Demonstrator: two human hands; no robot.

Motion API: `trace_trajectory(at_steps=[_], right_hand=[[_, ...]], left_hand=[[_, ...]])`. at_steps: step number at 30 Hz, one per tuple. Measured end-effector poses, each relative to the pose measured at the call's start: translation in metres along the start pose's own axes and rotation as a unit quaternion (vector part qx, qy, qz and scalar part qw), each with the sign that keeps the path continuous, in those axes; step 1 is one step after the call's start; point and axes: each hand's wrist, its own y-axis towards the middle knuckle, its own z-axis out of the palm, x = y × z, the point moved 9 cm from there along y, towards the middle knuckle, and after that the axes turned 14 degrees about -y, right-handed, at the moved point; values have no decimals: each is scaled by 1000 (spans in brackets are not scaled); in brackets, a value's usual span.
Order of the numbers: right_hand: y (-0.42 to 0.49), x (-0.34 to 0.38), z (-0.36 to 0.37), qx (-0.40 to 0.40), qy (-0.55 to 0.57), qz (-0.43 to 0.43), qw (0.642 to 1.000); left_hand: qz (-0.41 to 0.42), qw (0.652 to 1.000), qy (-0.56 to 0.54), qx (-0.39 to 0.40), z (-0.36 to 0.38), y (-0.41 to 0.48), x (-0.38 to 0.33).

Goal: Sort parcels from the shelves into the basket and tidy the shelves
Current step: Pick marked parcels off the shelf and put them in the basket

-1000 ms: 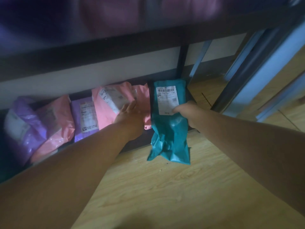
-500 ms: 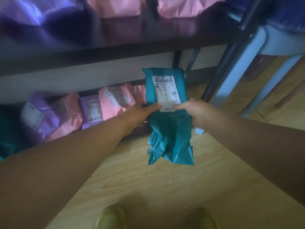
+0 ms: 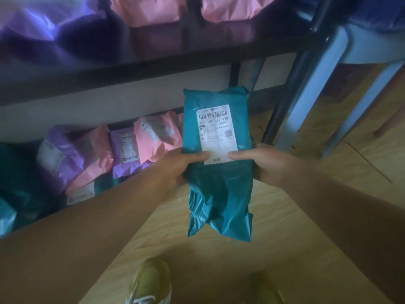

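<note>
Hands meet on a teal parcel (image 3: pixel 219 183), held in the air in front of the shelving and above the wooden floor (image 3: pixel 295 227), clear of both shelves. The left hand (image 3: pixel 179 166) grips its left edge and the right hand (image 3: pixel 266 164) grips its right edge. Each thumb presses on a lower corner of the white label (image 3: pixel 215 132), which faces the camera; the fingers behind the bag are hidden. The basket is nowhere in view, so I judge that the parcel is being checked before it goes off to be sorted. The main risk lies in the bag itself: the plastic looks slick, and its lower half hangs loose and crumpled below the grip. If one hand lets go to reach elsewhere, the contents could shift and the parcel could slide out of the other. A turn towards the unseen basket could also swing that loose tail against the dark edge of the upper shelf (image 3: pixel 131 71) or the blue-grey upright (image 3: pixel 313 95) near the right hand. On the lower shelf a pink parcel (image 3: pixel 157 137) and a purple parcel (image 3: pixel 123 148) lean in a row with others. They seem propped on one another, though the dim, soft view makes that uncertain, and a knock from the left forearm could tip them.
</note>
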Motion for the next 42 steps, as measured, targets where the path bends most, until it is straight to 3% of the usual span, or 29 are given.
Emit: trace_trajectory(at_steps=[11, 20, 23, 25, 28, 32, 42], right_hand=[[30, -15, -14, -60, 10, 20, 998], [41, -20, -9, -58, -11, 45, 997], [39, -21, -16, -135, -106, 58, 983], [37, -16, -24, -199, -144, 43, 968], [45, -15, -37, -253, -124, 45, 958], [67, -20, -60, -287, -75, 80, 952], [111, -15, -93, -279, -156, 128, 939]], left_hand=[[-19, 997, -38, 68, -3, 27, 13], [-22, 999, -40, 13, -14, 46, 10], [-2, 999, -21, -36, -20, 59, 4], [24, 997, 48, -59, -20, 67, -2], [61, 985, 143, -70, -14, 76, -12], [53, 983, 166, -53, 2, 88, -23], [-11, 989, 132, -66, 12, 111, -18]])
